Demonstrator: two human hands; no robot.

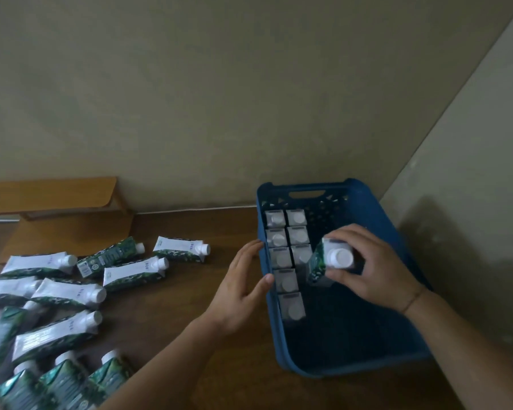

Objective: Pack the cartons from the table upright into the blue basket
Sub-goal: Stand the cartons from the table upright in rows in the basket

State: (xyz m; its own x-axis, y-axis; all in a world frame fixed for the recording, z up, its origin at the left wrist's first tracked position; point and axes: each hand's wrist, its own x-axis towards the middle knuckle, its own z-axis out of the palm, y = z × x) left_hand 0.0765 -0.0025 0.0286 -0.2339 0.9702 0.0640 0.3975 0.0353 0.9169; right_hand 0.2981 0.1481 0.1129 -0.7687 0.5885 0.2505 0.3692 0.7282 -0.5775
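Note:
A blue basket (376,214) stands on the wooden table at the right. Inside it, several green-and-white cartons (288,258) with white caps stand upright in two rows along its left wall. My right hand (370,267) is over the basket, shut on another carton (332,260), which is tilted slightly just right of the second row. My left hand (243,279) rests open against the outside of the basket's left wall, thumb on the rim. Several more cartons (134,272) lie on their sides on the table at the left, and a few stand at the bottom left.
A brown cardboard flap and a low wooden shelf (54,196) sit at the back left against the beige wall. A second wall closes in at the right, close behind the basket. The wooden table (190,309) shows between the lying cartons and the basket.

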